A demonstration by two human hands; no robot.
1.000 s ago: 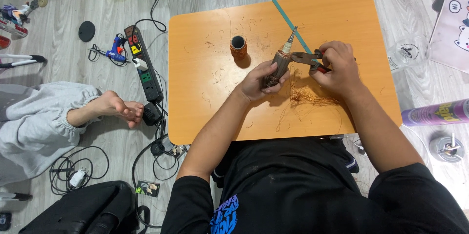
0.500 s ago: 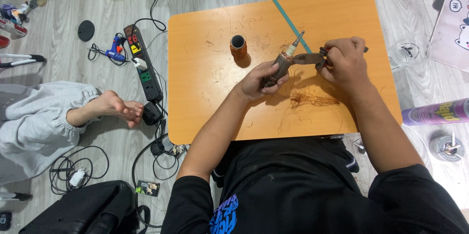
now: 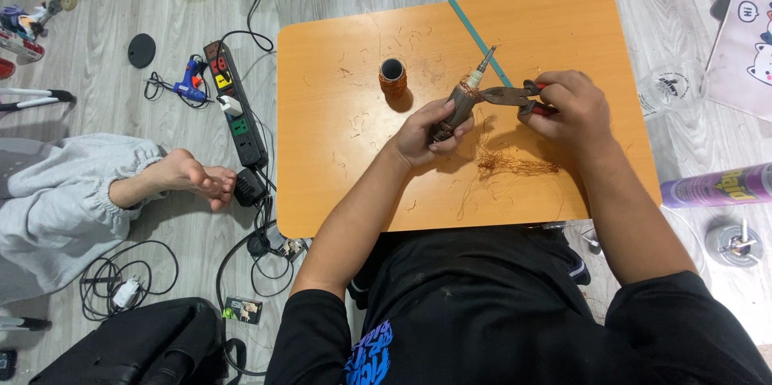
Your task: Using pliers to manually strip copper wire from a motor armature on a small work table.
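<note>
Nearby, copper spool (image 3: 393,77), wire tangle (image 3: 515,164), left fingers (image 3: 441,131) gripping rotor (image 3: 460,103), right fingers (image 3: 563,99) squeezing pliers (image 3: 508,95)

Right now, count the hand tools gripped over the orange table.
1: pliers in the right hand, biting the motor rotor held by the left hand. None looks hidden.

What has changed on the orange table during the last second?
The right hand with the red-handled pliers drew slightly rightward along the brown wound rotor. The left hand kept holding the rotor; the small copper spool and loose copper wire stayed put.
</note>
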